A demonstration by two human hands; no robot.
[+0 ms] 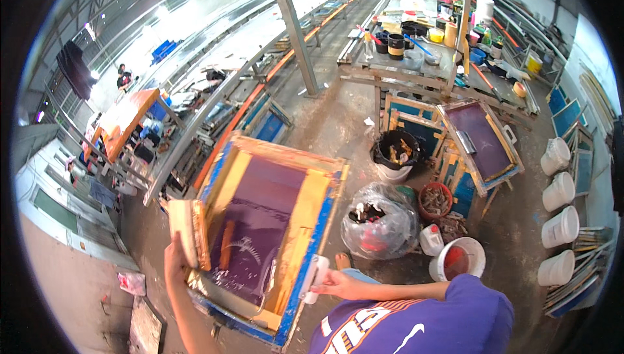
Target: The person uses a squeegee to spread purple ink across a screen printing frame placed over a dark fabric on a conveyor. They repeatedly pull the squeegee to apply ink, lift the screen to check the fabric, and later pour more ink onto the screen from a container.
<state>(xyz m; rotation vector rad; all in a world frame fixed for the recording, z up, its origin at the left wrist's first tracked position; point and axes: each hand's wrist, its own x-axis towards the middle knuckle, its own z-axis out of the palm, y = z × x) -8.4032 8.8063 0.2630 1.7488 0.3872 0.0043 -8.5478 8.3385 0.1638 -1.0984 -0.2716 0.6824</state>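
Observation:
A wooden printing screen (316, 214) with blue-edged sides and dark purple mesh is tilted in front of me. Wet-looking specks and a pale arc mark show on its mesh. My left hand (174, 260) is closed around the lower end of a wooden squeegee (184, 224), a thick pale block with a brown stained edge, at the screen's left side. With closed fingers, my right hand (335, 284) grips a white handle (317, 278) on the screen's right edge. A shiny metal strip (224, 292) lies along the screen's near end.
Right of the screen stand a clear plastic bag (383, 237) of waste, a black-lined bin (388, 167), a white bucket (478, 262) and a jug (431, 240). Another purple screen (478, 136) leans beyond them. White buckets (558, 225) line the right wall. A cluttered table (383, 65) stands ahead.

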